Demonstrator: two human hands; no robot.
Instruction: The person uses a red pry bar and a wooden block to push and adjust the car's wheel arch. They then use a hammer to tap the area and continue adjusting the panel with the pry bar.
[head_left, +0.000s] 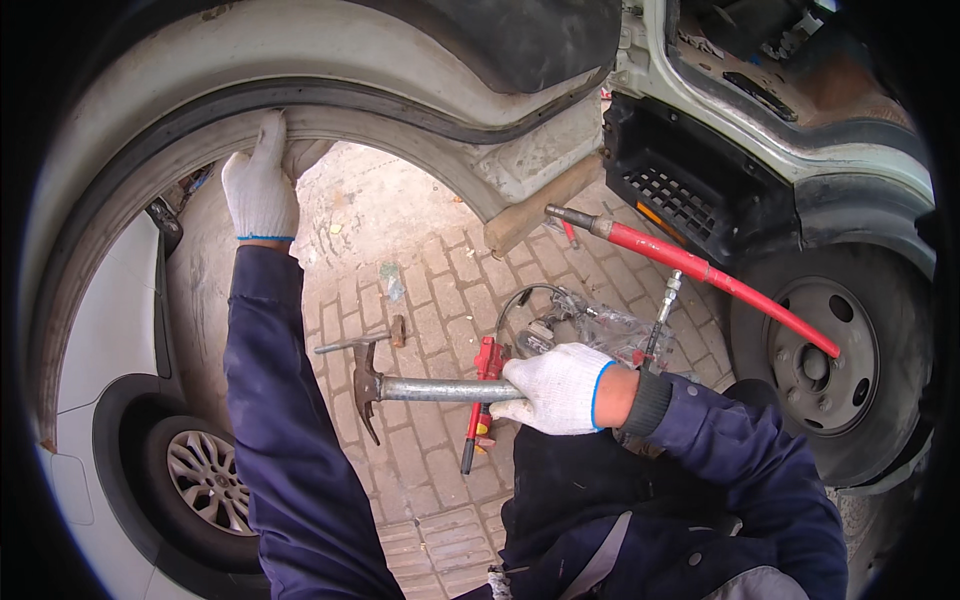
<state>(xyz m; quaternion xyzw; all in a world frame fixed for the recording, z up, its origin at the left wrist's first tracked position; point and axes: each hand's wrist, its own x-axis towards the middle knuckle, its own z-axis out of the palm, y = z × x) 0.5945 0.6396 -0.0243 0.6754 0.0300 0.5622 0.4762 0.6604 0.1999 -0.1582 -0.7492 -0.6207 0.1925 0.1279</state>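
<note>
My right hand [565, 390], in a white knitted glove, is wrapped round the metal handle of a claw hammer [430, 390]. The hammer is held level, its dark head pointing left and a claw hanging down. Up at the far left, my gloved left hand [262, 195] grips the lower edge of a curved pale body panel [440, 165]. Its thumb lies on the panel's face, while the other fingers are mostly hidden behind the edge. A black rubber strip [400, 100] runs along the panel above that thumb. The hammer is apart from the panel.
On the brick paving lie a red hand pump [487, 365] with a hose, a crumpled plastic bag [610, 330] and a metal bar [350, 343]. A long red ram [690, 265] extends toward the wheel [825, 355] at right. A white car [110, 330] stands at left.
</note>
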